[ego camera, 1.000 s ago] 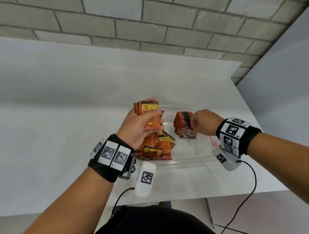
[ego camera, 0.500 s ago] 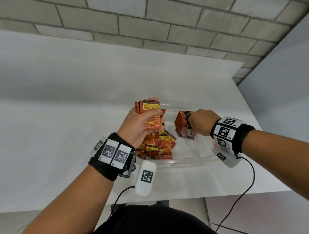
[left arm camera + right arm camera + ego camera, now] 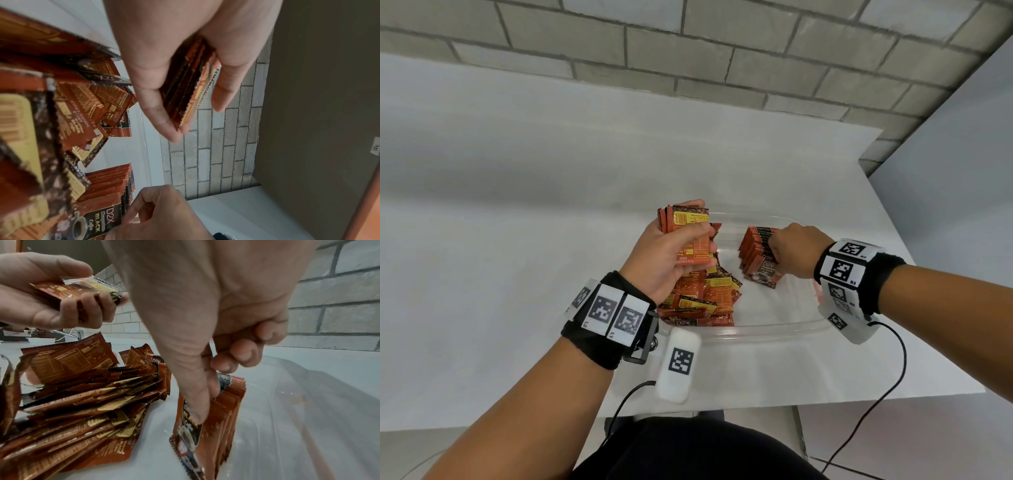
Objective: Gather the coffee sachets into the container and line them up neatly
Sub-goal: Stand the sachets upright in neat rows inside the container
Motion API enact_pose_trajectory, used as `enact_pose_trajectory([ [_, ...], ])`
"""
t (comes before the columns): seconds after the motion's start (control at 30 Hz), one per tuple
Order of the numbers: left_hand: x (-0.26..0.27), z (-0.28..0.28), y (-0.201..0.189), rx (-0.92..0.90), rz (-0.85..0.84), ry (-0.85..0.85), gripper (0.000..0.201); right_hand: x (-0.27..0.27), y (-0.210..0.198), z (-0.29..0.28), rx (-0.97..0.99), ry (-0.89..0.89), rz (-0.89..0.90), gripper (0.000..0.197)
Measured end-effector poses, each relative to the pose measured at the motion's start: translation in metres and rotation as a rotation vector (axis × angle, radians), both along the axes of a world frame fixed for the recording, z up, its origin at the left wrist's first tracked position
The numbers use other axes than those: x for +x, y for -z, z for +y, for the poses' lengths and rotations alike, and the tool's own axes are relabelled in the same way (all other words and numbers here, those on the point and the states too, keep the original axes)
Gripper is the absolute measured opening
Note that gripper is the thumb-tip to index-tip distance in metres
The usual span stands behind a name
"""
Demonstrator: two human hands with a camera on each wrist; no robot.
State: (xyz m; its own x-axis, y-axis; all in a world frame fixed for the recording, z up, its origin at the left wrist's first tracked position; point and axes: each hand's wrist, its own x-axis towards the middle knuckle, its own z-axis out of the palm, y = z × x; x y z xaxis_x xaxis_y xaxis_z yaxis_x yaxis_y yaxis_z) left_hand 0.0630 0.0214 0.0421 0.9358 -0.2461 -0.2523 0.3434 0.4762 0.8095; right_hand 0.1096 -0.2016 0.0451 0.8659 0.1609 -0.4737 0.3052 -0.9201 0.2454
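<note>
A clear plastic container (image 3: 767, 330) sits on the white table. My left hand (image 3: 671, 253) grips a stack of orange coffee sachets (image 3: 686, 222) above the container's left end; the same stack (image 3: 189, 87) shows between thumb and fingers in the left wrist view. A loose pile of sachets (image 3: 702, 294) lies below it, also seen as the pile (image 3: 78, 399). My right hand (image 3: 789, 248) pinches the front sachet of an upright row (image 3: 755, 253) in the container's middle. The thumb (image 3: 195, 402) presses that row (image 3: 222, 418) from the front.
The white table (image 3: 517, 240) extends far to the left and back to a grey brick wall (image 3: 688, 51). A grey panel (image 3: 962, 171) stands at the right. Cables from the wrist cameras hang over the table's near edge (image 3: 859, 397).
My right hand has shifted slightly left along the upright row, still at its front. The left hand holds its stack in about the same place.
</note>
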Motion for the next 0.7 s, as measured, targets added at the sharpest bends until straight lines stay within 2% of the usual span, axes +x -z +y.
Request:
enact_pose_trajectory([
  [0.3, 0.002, -0.009, 0.005, -0.027, 0.05, -0.015, 0.028, -0.001, -0.011, -0.012, 0.171, 0.085, -0.022, 0.024],
  [0.43, 0.003, -0.016, 0.004, -0.101, 0.129, -0.01, 0.013, -0.002, -0.031, -0.014, 0.423, 0.134, -0.097, 0.022],
  [0.57, 0.001, -0.023, 0.0, -0.054, 0.083, 0.112, 0.014, -0.014, -0.055, -0.003, 0.774, 0.154, -0.147, 0.019],
  [0.7, 0.0, -0.031, -0.004, 0.05, 0.015, 0.209, 0.016, -0.027, -0.063, 0.008, 0.947, 0.169, -0.055, 0.035],
])
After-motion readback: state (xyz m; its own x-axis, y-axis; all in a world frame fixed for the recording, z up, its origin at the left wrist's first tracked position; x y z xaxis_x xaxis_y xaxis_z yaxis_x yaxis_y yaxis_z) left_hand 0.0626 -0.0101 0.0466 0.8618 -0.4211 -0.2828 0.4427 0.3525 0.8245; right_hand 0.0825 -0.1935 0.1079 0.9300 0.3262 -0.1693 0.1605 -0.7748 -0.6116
